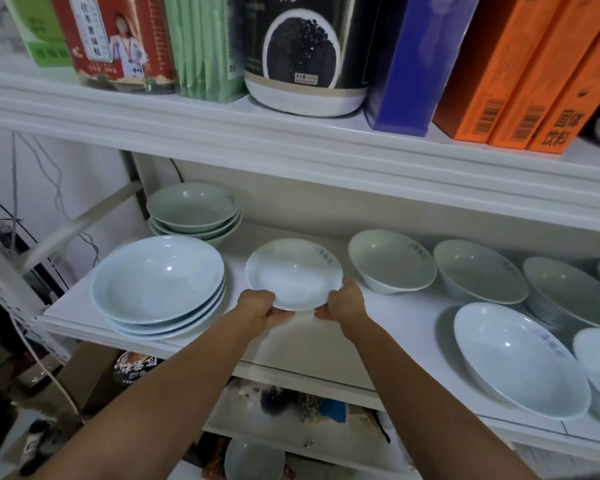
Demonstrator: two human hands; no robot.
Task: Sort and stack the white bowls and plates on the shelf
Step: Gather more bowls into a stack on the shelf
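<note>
Between the two hands, over the middle shelf (291, 344), sits a small white plate (293, 271). The left hand (257, 306) grips its near-left rim and the right hand (347, 303) grips its near-right rim. Each hand has its fingers curled about the edge, and fingertips show beneath the plate. Whether the plate rests on the shelf or is held just clear of it cannot be told.

Just left of the left hand stands a stack of three wide bowls (156, 282), nested upright at the shelf's front edge. Beyond that stack, further from the hand and toward the back, stands a stack of deeper bowls (193, 209).

Right of the right hand, a first single bowl (392, 261) sits near, tilted toward the camera. A second single bowl (478, 271) and a third single bowl (568, 289) follow in a row, further off. Nearer the front, well to the right of the right hand, lies a large shallow bowl (520, 358), with printed characters on its inner wall.

Above both hands, the upper shelf (291, 140) carries a black canister (302, 53), a blue box (416, 64) and orange boxes (520, 74).
</note>
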